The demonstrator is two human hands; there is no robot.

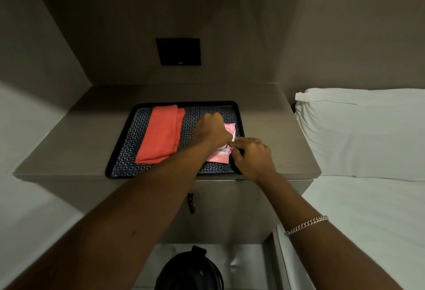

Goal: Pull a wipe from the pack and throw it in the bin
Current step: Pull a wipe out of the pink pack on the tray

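Observation:
A pink wipe pack (221, 157) lies on the right side of a black patterned tray (128, 142) on the bedside cabinet. My left hand (212, 129) presses down on the pack's far part and covers most of it. My right hand (249, 157) is at the pack's near right edge, thumb and forefinger pinched at a small white bit near the pack's middle. Whether that bit is a wipe or the pack's flap I cannot tell. A black bin (189, 271) stands on the floor below, at the bottom of the view.
A folded orange cloth (161, 134) lies on the tray's left half. A bed with a white pillow (358, 128) is right of the cabinet. A black wall panel (178, 51) hangs behind. A small handle (191, 202) sticks out of the cabinet front.

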